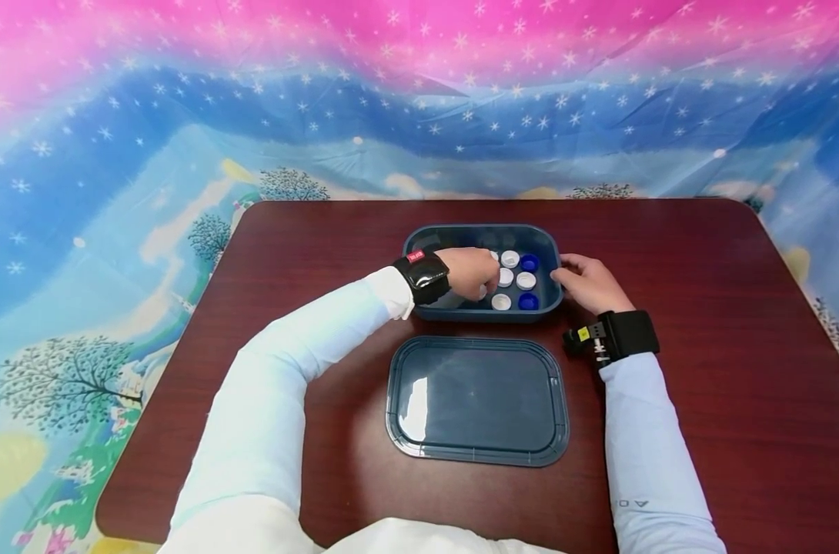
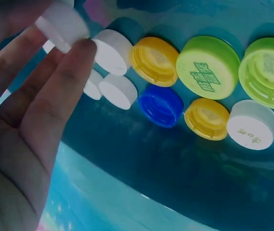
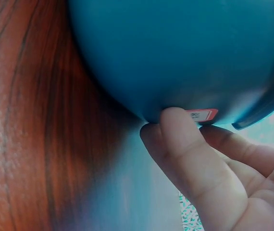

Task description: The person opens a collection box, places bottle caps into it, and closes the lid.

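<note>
A dark blue-grey plastic box stands uncovered on the table, holding plastic bottle caps laid in rows. My left hand reaches inside it and pinches a white bottle cap between thumb and fingers. Near that hand in the left wrist view lie a yellow cap, a blue cap, green caps and white caps. At the box's right end, my right hand holds the wall, fingertips on the outside beside a small red-edged label, thumb at the rim.
A dark translucent lid lies flat on the table in front of the box. The reddish-brown wooden table has rounded corners. Behind it hangs a printed cloth with snowflakes and trees.
</note>
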{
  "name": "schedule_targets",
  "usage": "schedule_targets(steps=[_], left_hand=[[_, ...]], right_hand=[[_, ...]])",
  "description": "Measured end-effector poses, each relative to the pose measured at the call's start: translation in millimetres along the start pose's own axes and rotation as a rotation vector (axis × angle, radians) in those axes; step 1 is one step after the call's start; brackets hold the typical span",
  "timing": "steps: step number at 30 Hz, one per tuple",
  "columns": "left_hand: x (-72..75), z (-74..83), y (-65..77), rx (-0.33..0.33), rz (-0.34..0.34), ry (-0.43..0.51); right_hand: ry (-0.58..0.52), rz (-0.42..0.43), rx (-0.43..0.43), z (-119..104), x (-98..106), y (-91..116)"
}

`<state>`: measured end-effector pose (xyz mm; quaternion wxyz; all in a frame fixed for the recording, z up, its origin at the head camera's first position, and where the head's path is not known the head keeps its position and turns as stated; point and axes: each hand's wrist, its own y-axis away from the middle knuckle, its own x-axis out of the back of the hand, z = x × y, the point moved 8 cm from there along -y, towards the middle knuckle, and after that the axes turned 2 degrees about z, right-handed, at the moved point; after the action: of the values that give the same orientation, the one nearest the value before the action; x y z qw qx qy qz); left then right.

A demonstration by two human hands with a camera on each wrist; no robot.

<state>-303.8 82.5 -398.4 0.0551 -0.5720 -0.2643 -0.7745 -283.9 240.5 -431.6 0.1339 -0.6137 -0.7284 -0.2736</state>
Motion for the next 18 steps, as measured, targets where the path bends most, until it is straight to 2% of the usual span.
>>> schedule_targets(steps=[8,18], left_hand=[[-8.8,6.9,-8.1,-0.023,-0.076,-0.026],[-12.8,12.7,-16.3,-0.033,-0.106,-0.135]], right_hand=[[0.005,-0.003,0.008,0,0,1],[-0.008,-0.004,0.012,1,1,0]])
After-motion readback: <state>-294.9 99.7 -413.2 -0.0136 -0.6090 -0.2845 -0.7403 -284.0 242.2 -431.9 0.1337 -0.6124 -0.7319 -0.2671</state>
